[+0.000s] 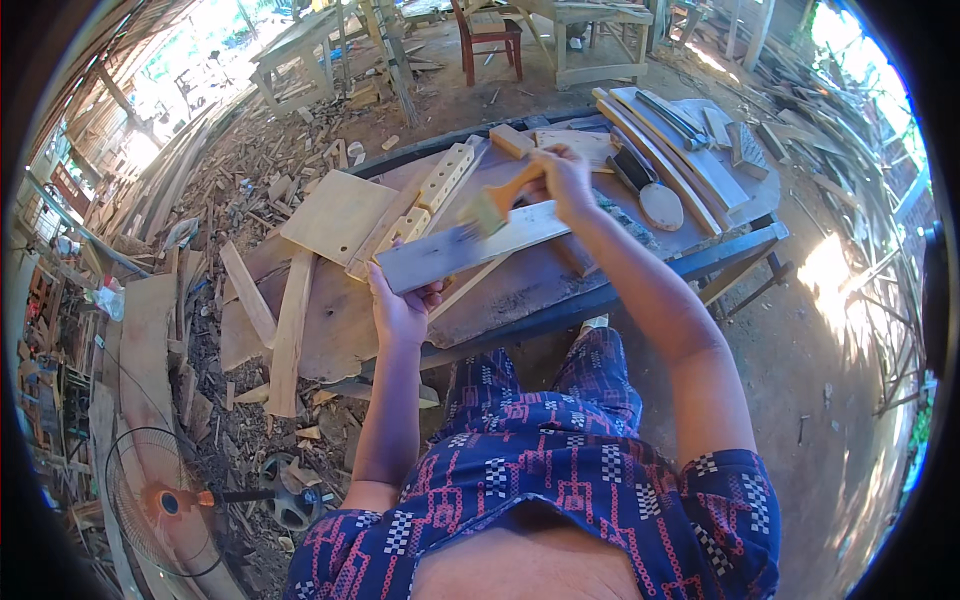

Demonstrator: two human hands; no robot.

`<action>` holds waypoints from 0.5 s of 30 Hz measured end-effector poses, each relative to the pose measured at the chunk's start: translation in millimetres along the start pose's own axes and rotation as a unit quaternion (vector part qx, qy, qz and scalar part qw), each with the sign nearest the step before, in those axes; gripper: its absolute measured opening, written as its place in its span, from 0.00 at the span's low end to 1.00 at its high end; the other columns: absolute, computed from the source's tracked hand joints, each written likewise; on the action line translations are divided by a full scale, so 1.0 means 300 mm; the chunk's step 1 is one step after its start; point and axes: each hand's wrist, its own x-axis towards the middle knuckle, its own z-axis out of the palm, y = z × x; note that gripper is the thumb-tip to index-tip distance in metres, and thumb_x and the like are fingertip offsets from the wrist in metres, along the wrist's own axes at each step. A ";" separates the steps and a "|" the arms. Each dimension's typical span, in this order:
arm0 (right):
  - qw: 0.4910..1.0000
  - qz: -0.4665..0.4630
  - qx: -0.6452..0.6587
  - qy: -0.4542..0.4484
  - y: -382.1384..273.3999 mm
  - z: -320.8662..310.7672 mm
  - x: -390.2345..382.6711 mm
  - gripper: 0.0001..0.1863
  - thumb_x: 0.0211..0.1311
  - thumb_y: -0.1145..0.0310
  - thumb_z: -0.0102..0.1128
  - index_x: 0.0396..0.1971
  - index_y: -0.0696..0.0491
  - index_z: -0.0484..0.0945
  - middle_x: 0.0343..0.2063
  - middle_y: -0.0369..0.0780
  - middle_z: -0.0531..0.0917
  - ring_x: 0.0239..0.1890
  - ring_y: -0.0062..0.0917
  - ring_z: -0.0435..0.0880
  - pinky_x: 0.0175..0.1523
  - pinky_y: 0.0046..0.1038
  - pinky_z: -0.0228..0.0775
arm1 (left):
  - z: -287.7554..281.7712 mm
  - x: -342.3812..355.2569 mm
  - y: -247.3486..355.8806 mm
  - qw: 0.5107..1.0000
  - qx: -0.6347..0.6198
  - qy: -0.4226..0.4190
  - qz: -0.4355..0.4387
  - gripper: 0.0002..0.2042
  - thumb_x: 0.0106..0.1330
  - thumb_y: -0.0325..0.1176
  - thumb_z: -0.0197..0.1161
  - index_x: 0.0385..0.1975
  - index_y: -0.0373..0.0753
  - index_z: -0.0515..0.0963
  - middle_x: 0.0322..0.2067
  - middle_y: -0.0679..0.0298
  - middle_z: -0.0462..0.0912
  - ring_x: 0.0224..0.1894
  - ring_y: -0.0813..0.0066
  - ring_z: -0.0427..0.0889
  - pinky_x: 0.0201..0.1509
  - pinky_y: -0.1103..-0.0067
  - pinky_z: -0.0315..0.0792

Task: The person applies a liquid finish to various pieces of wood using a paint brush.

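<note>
My left hand (402, 312) is closed round the near end of a long, narrow wooden board (432, 258), held tilted above the worktable (480, 308). The board's near part is dark grey; its far part is pale. In my right hand (566, 184) is the orange handle of a wide paintbrush (488, 210), its blurred bristles over the board where grey meets pale. Whether the bristles touch the wood I cannot tell. Beneath and beside the board lie a square wooden panel (338, 217) and a pale block with a row of holes (447, 176).
At the table's right lie long planks (655, 160) and a dark brush-like tool with an oval pale end (660, 205). Loose wooden strips (290, 335) overhang the left edge. A round fan (165, 502) stands lower left. A red chair (488, 40) is beyond the table; wood scraps cover the ground.
</note>
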 end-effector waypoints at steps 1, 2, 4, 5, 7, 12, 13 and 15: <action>0.999 -0.027 -0.020 0.022 0.008 -0.066 0.042 0.07 0.54 0.68 0.57 0.28 0.54 0.70 0.17 0.39 0.77 0.10 0.18 0.74 0.12 0.18 0.66 | -0.002 0.001 -0.001 1.000 0.004 0.004 -0.005 0.29 0.64 0.62 0.32 0.55 0.48 0.65 0.32 0.63 0.77 0.23 0.73 0.75 0.21 0.79 0.68; 0.997 -0.053 -0.040 0.042 0.013 -0.122 0.075 0.07 0.55 0.68 0.57 0.28 0.54 0.70 0.17 0.39 0.77 0.09 0.18 0.74 0.12 0.18 0.65 | -0.007 0.001 -0.001 1.000 0.007 0.010 -0.008 0.29 0.65 0.61 0.32 0.57 0.50 0.63 0.32 0.63 0.77 0.23 0.74 0.74 0.21 0.79 0.68; 0.991 -0.081 -0.078 0.071 0.001 -0.206 0.108 0.06 0.53 0.69 0.56 0.26 0.54 0.70 0.17 0.40 0.77 0.11 0.21 0.74 0.14 0.21 0.66 | -0.003 -0.001 0.007 1.000 0.005 0.020 -0.016 0.29 0.65 0.61 0.31 0.57 0.51 0.64 0.32 0.63 0.77 0.23 0.74 0.74 0.21 0.79 0.68; 0.983 -0.108 -0.113 0.100 -0.007 -0.242 0.123 0.06 0.51 0.69 0.55 0.25 0.55 0.70 0.17 0.41 0.76 0.12 0.25 0.75 0.16 0.25 0.66 | 0.001 -0.002 0.011 0.999 0.004 0.030 -0.023 0.28 0.65 0.61 0.31 0.57 0.51 0.64 0.31 0.63 0.77 0.23 0.74 0.74 0.21 0.79 0.68; 0.941 -0.202 -0.242 0.125 -0.015 -0.331 0.172 0.07 0.50 0.68 0.56 0.25 0.55 0.71 0.18 0.42 0.77 0.17 0.30 0.77 0.22 0.29 0.68 | 0.013 0.002 0.009 0.999 0.005 0.023 -0.023 0.28 0.65 0.61 0.32 0.57 0.51 0.64 0.31 0.63 0.77 0.23 0.74 0.74 0.21 0.79 0.68; 0.770 -0.364 -0.517 0.089 -0.049 -0.296 0.122 0.07 0.51 0.65 0.54 0.29 0.51 0.72 0.22 0.45 0.78 0.28 0.42 0.78 0.34 0.39 0.68 | 0.005 0.005 0.014 1.000 0.012 0.015 -0.007 0.28 0.65 0.61 0.31 0.57 0.51 0.64 0.31 0.63 0.77 0.23 0.74 0.74 0.22 0.80 0.67; 0.769 -0.364 -0.517 0.091 -0.044 -0.283 0.112 0.07 0.51 0.65 0.54 0.29 0.51 0.72 0.22 0.45 0.78 0.28 0.42 0.78 0.34 0.39 0.68 | 0.010 0.005 0.014 1.000 0.008 0.010 -0.009 0.28 0.65 0.60 0.32 0.57 0.51 0.63 0.31 0.63 0.77 0.23 0.74 0.74 0.21 0.80 0.67; 0.741 -0.394 -0.542 0.031 -0.026 -0.239 0.089 0.05 0.52 0.66 0.52 0.28 0.50 0.72 0.23 0.45 0.78 0.28 0.43 0.78 0.34 0.41 0.68 | 0.018 0.006 0.013 1.000 0.004 0.004 -0.011 0.28 0.65 0.60 0.32 0.57 0.51 0.63 0.32 0.64 0.77 0.24 0.73 0.74 0.21 0.80 0.67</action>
